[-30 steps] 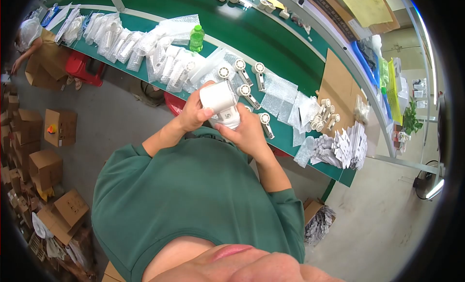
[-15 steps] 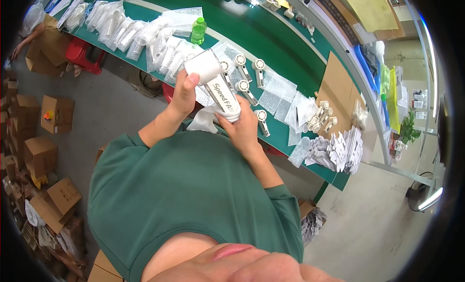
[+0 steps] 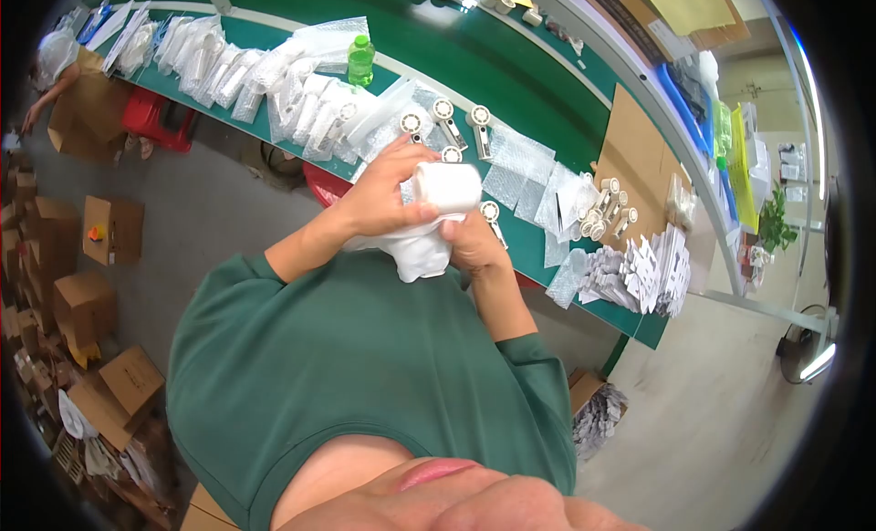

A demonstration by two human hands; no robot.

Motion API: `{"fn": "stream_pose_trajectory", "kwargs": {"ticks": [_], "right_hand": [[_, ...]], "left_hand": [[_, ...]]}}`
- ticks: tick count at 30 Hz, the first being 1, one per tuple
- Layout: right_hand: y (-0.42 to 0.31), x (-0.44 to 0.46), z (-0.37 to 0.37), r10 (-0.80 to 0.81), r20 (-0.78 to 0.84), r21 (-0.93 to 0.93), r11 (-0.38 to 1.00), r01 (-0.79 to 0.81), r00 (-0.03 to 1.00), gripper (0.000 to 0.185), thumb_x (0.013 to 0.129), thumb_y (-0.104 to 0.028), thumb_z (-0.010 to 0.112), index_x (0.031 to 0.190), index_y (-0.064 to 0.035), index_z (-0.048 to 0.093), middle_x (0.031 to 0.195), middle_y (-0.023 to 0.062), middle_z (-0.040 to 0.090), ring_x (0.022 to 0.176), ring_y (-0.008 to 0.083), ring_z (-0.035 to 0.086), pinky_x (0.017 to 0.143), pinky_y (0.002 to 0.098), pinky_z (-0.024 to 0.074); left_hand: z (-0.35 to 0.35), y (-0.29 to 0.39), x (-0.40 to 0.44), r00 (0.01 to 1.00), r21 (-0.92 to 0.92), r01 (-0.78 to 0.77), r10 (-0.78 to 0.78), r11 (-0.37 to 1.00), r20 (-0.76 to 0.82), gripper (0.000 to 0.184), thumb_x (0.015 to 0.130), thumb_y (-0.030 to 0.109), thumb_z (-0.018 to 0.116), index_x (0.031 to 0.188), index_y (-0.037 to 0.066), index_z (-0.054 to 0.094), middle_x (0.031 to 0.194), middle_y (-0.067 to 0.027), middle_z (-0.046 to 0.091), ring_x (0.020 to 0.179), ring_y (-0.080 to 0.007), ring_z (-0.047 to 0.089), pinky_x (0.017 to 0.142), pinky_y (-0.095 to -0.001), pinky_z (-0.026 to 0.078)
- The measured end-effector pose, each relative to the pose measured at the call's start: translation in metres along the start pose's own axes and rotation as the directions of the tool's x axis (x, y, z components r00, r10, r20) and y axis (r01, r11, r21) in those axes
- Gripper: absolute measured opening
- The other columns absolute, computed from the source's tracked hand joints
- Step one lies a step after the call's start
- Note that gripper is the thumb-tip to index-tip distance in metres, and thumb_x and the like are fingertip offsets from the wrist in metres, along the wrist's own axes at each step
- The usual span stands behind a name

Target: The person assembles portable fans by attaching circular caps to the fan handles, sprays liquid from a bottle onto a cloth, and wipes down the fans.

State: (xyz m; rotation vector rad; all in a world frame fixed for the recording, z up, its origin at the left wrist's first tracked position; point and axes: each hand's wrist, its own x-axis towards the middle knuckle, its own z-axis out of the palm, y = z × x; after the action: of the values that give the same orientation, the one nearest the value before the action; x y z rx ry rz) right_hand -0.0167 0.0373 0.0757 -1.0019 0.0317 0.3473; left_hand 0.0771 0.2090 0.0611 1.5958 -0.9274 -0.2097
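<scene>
A white handheld fan [image 3: 449, 186] is held in front of my chest, its smooth rounded end turned up toward me. My left hand [image 3: 391, 192] is closed around its left side, thumb on the casing. On the lower right my right hand [image 3: 476, 243] presses a white cloth [image 3: 415, 248] against the fan with its thumb; the cloth hangs below both hands. The fan's lettered side is out of sight. Just beyond my hands, several similar small fans [image 3: 479, 131] lie on the green table [image 3: 274, 111].
Bubble-wrapped items [image 3: 306, 107] line the table's left part, near a green bottle [image 3: 361, 61]. To the right are bubble-wrap bags [image 3: 520, 175], several fan parts [image 3: 607, 212] and stacked white cards [image 3: 639, 274]. A red stool [image 3: 157, 120], cartons [image 3: 114, 230] and another person's arm [image 3: 50, 98] are at left.
The fan has been turned, so its lettered side no longer shows and the rounded end faces me. My left hand has moved down and right; more cloth hangs out under the fan.
</scene>
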Motion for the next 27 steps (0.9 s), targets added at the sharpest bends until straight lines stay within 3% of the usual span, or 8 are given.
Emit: {"fn": "stream_pose_trajectory", "kwargs": {"ticks": [2, 5, 6, 10, 13, 14, 20, 27], "right_hand": [[0.006, -0.004, -0.001, -0.058, -0.034, 0.068, 0.996, 0.060, 0.998, 0.087, 0.080, -0.057, 0.075, 0.139, -0.0009, 0.045, 0.130, 0.0105, 0.057, 0.118, 0.0204, 0.057, 0.100, 0.0361, 0.0462], [0.004, -0.008, -0.012, -0.029, -0.084, -0.060, 0.998, 0.024, 0.996, 0.076, 0.091, -0.059, 0.058, 0.140, -0.0023, 0.044, 0.127, 0.0133, 0.060, 0.112, 0.0258, 0.063, 0.093, 0.0397, 0.0534], [0.009, -0.007, -0.019, 0.028, -0.052, 0.030, 0.999, -0.026, 0.998, 0.070, 0.097, -0.057, 0.047, 0.140, -0.0022, 0.044, 0.126, 0.0143, 0.061, 0.109, 0.0260, 0.065, 0.089, 0.0391, 0.0558], [0.013, -0.005, -0.018, 0.030, -0.021, 0.341, 0.940, -0.021, 0.999, 0.069, 0.099, -0.058, 0.042, 0.142, -0.0031, 0.042, 0.129, 0.0154, 0.059, 0.110, 0.0254, 0.064, 0.090, 0.0389, 0.0567], [0.018, -0.003, -0.016, -0.009, -0.045, 0.370, 0.929, 0.025, 0.999, 0.067, 0.101, -0.056, 0.039, 0.142, -0.0022, 0.040, 0.131, 0.0151, 0.057, 0.113, 0.0258, 0.062, 0.094, 0.0395, 0.0538], [0.018, -0.004, -0.010, 0.024, -0.167, 0.379, 0.924, 0.042, 0.986, 0.063, 0.104, -0.051, 0.036, 0.142, -0.0017, 0.040, 0.132, 0.0147, 0.057, 0.114, 0.0253, 0.062, 0.096, 0.0392, 0.0528], [0.019, -0.009, 0.004, -0.051, -0.481, 0.065, 0.993, 0.094, 0.875, 0.053, 0.106, -0.041, 0.038, 0.124, 0.0049, 0.055, 0.113, 0.0143, 0.066, 0.100, 0.0207, 0.066, 0.084, 0.0341, 0.0540], [0.020, -0.010, -0.001, -0.128, -0.578, -0.086, 0.992, 0.095, 0.806, 0.046, 0.107, -0.035, 0.040, 0.118, 0.0053, 0.058, 0.104, 0.0130, 0.068, 0.087, 0.0188, 0.067, 0.072, 0.0318, 0.0545]], "left_hand": [[0.006, 0.002, -0.003, 0.995, -0.142, 0.095, -0.096, 0.985, 0.005, 0.073, 0.079, 0.063, 0.065, 0.117, 0.001, 0.060, 0.113, -0.0129, 0.059, 0.117, -0.0309, 0.056, 0.113, -0.0449, 0.030], [0.014, 0.007, -0.003, 0.988, -0.353, 0.153, -0.145, 0.923, 0.050, 0.088, 0.082, 0.071, 0.063, 0.131, -0.002, 0.052, 0.131, -0.0140, 0.056, 0.123, -0.0235, 0.053, 0.107, -0.0355, 0.038], [0.019, 0.003, -0.006, 0.990, -0.433, 0.138, -0.130, 0.891, 0.047, 0.071, 0.089, 0.048, 0.068, 0.136, -0.002, 0.048, 0.128, -0.0135, 0.058, 0.120, -0.0220, 0.054, 0.103, -0.0366, 0.041], [0.031, -0.007, -0.004, 0.955, -0.681, 0.271, -0.281, 0.681, 0.099, 0.062, 0.090, 0.036, 0.071, 0.135, -0.001, 0.048, 0.126, -0.0090, 0.060, 0.115, -0.0166, 0.057, 0.100, -0.0331, 0.044], [0.032, -0.004, -0.003, 0.930, -0.762, 0.293, -0.357, 0.578, 0.087, 0.058, 0.091, 0.033, 0.070, 0.132, -0.001, 0.048, 0.124, -0.0090, 0.061, 0.114, -0.0161, 0.057, 0.100, -0.0322, 0.045], [0.035, -0.004, -0.003, 0.923, -0.791, 0.292, -0.375, 0.538, 0.086, 0.055, 0.091, 0.030, 0.070, 0.131, -0.001, 0.048, 0.123, -0.0090, 0.061, 0.113, -0.0156, 0.057, 0.100, -0.0310, 0.045], [0.054, -0.016, -0.006, 0.899, -0.883, 0.228, -0.438, 0.411, 0.029, 0.053, 0.094, 0.027, 0.067, 0.133, 0.000, 0.046, 0.124, -0.0107, 0.060, 0.114, -0.0160, 0.058, 0.100, -0.0319, 0.046], [0.063, -0.013, -0.003, 0.868, -0.912, 0.282, -0.484, 0.299, 0.110, 0.048, 0.100, 0.026, 0.055, 0.139, 0.002, 0.041, 0.126, -0.0093, 0.059, 0.115, -0.0178, 0.058, 0.100, -0.0334, 0.047]]}}
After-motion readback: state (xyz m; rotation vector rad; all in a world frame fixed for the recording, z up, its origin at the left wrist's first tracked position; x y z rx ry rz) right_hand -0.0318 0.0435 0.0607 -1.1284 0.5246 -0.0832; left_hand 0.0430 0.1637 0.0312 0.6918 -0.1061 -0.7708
